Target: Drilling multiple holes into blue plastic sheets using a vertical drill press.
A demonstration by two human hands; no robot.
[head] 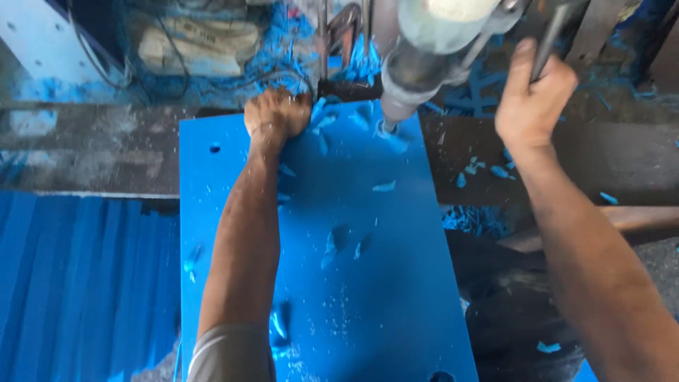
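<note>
Left hand (277, 113) pressed in a fist on the blue sheet's (353, 283) far edge beside the drill head (417, 71), while right hand (532, 95) gripped its lever (550, 35).

Near half of the blue sheet (368, 283) lies open, only shavings (339, 240) on it. At its far edge, the drill (414, 78) blocks passage; left forearm (247, 233) crosses its left side.

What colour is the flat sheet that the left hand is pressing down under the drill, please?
The sheet is bright blue, with blue shavings scattered on it; the head view shows it.
</note>
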